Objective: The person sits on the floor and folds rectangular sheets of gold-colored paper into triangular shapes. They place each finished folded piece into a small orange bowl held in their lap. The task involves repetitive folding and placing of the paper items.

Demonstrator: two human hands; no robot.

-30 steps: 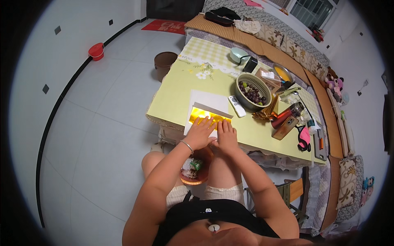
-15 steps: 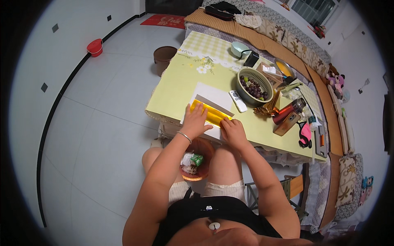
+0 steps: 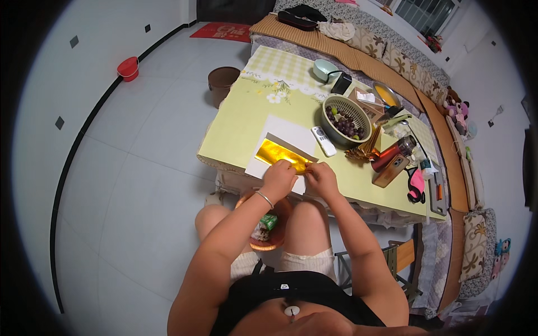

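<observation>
A strip of shiny gold foil paper (image 3: 273, 151) lies on white paper (image 3: 278, 126) near the table's front edge. The fingers of my left hand (image 3: 279, 180) are bent over the strip's near edge, right of its middle, and grip it there. My right hand (image 3: 321, 179) is closed at the strip's right end, the fingertips pinching the foil. Both hands are close together, and they hide part of the strip's near edge. A silver bangle (image 3: 264, 198) circles my left wrist.
Right of the paper lie a white remote control (image 3: 323, 141) and a basket of grapes (image 3: 325, 120). Folded gold paper (image 3: 367, 147), a red flask (image 3: 386, 158) and a phone (image 3: 390, 171) sit farther right. An orange waste bin (image 3: 283, 215) stands between my knees.
My left hand has slid right and nearer along the gold foil, from lying flat to bent fingers. The fingers of my right hand have drawn into a pinch at its right end.
</observation>
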